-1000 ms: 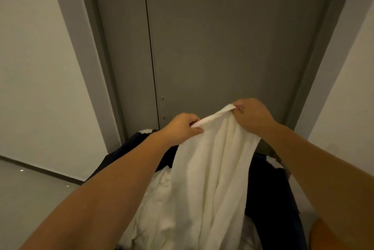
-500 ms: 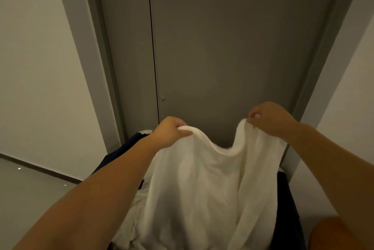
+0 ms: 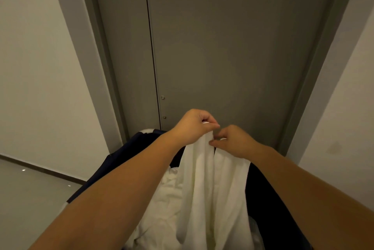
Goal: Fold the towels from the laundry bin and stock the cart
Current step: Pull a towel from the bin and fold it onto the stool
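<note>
Towel (image 3: 210,189), white, lifted above the laundry bin (image 3: 125,154) and gathered at the top between both hands. Hangs from there in two long vertical folds, side by side, with a narrow dark gap between them just under the hands. Reaches down into the bin near its middle and runs out past the lower edge of the view.

Left hand (image 3: 192,128): fingers curled, thumb pressed down, grasping the top of the left fold. Right hand (image 3: 234,142): slightly lower, just beside the left and nearly touching it, pinching the top of the right fold between thumb and curled fingers. Both forearms (image 3: 121,189) bare, stretched forward above the bin.

Bin dark navy, fabric-walled, with a pale strip (image 3: 147,130) at its far-left corner. Heap of other white towels (image 3: 162,199) crumpled inside, against the left edge, partly behind the left forearm. Right side of the bin dark, contents there impossible to make out.

Beyond the far edge, a grey door (image 3: 232,47) with a vertical seam and two small round fittings (image 3: 163,97) beside it. Pale walls (image 3: 30,67) on either side; glossy floor (image 3: 26,199) at lower left.
</note>
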